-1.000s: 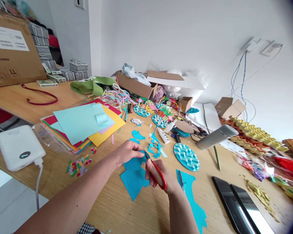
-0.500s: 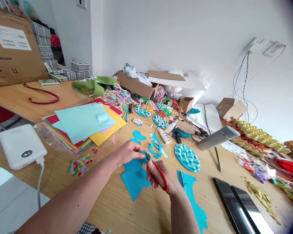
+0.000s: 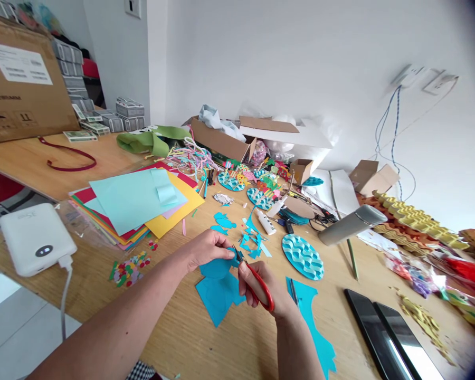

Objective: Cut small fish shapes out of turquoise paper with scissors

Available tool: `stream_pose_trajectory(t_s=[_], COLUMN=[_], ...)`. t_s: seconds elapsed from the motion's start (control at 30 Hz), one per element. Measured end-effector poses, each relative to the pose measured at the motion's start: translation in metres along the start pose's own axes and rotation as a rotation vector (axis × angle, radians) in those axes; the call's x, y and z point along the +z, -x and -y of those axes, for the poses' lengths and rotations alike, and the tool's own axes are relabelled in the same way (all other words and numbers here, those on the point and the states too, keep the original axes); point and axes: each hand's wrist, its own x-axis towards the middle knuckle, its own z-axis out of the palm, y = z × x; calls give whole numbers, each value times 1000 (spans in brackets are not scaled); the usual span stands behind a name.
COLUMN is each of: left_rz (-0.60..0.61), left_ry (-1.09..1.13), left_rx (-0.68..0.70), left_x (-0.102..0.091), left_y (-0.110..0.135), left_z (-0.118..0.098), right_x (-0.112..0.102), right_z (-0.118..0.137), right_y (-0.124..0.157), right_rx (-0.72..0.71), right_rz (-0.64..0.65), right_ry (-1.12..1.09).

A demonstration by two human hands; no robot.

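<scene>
My left hand (image 3: 208,252) pinches a piece of blue paper (image 3: 214,269) by its upper edge. In my right hand (image 3: 257,282) is a pair of scissors with red handles (image 3: 264,293), their blades at the paper close to my left fingertips. Whether the blades are fully closed is too small to tell. Below, a larger blue sheet (image 3: 217,306) with a drawn outline lies on the table. Blue cutouts (image 3: 224,220) and curled blue scraps (image 3: 252,244) lie just beyond my hands. Right of my right wrist rests another blue sheet (image 3: 312,324) with a pen on it.
Stacked coloured paper (image 3: 136,203) and a white power bank (image 3: 37,240) with a cable are at left. To the right are a wavy-patterned blue oval (image 3: 303,257), a grey cylinder (image 3: 352,225) and two black phones (image 3: 383,332). Glue bottles (image 3: 266,221) stand among clutter behind.
The hands, paper and scissors stay almost in place. The scissor blades have shifted very slightly at the paper's edge, and the view has moved a little.
</scene>
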Motion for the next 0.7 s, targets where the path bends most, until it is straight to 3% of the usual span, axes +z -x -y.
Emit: stream_pose_trajectory(t_s=[0.2, 0.3, 0.6, 0.7], left_rz=[148, 159, -266, -301], left_ry=[45, 117, 653, 760], left_rx=[-71, -125, -132, -238], left_x=[-2, -2, 4, 12], left_y=[4, 4, -9, -11], left_z=[-1, 0, 9, 15], right_x=[-1, -2, 5, 10], right_z=[-2, -2, 0, -1], right_y=[-3, -4, -10, -14], right_rx=[-13, -25, 0, -4], right_rz=[-133, -214, -299, -293], right_ry=[-82, -127, -195, -210])
